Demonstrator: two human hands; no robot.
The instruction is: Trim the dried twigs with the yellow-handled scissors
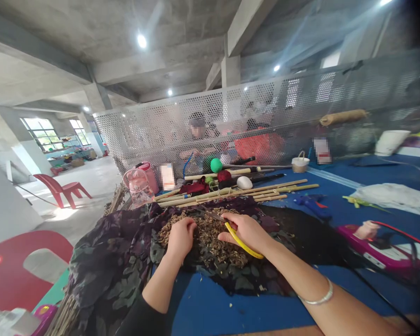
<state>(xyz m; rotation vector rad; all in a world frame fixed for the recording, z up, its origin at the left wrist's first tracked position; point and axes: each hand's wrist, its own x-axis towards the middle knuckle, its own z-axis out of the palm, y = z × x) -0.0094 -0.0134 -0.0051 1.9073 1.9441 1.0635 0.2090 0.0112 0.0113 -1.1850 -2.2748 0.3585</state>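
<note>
Over a heap of brown, dried plant bits (215, 242), my right hand (247, 232) is closed on scissors with a yellow handle (243, 241). Their blades (212, 214) point left, toward my other hand. My left hand (181, 235) is at the heap's left side, thumb and fingers pinched together; whatever sits between them is too small to make out. Beneath the heap lies a dark floral cloth (126, 275), spread over the blue tabletop (196, 308) and hanging past its left edge.
Bamboo sticks (238, 192), a green ball (216, 165) and a white ball (244, 182) lie behind the cloth. A pink clear bag (140, 186) stands left. On the right is a magenta iron-like device (374, 247) with a cord. Behind a perforated metal screen (154, 126) sits a person (199, 140).
</note>
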